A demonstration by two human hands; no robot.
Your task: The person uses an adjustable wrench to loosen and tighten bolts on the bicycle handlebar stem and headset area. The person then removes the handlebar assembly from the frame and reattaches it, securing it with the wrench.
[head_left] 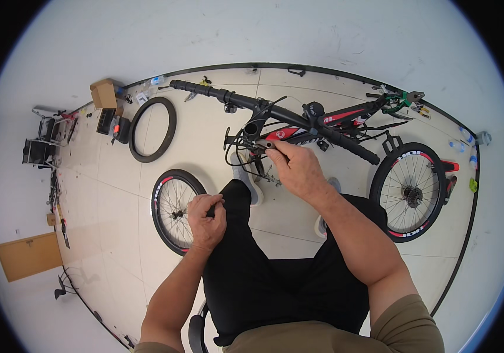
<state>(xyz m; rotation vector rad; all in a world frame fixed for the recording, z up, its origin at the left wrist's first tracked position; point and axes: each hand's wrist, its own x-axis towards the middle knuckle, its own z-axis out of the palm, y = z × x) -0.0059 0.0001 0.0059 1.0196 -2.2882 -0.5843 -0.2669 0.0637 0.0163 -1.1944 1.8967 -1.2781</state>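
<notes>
My right hand [292, 166] pinches a small metal part [266, 145] at the front of the red-and-black bicycle frame [287, 133], just below and right of the open top of a black tube among cables. A black handlebar [211, 90] with grips lies diagonally over the frame. My left hand [205, 219] is closed by my left knee, around something dark that I cannot make out.
A spoked front wheel [161, 207] lies left, a loose tyre [168, 129] above it. A rear wheel [387, 209] lies right. Boxes [102, 94], a black chair [35, 152] and small items line the walls. Green-handled tools [405, 101] are at the back right.
</notes>
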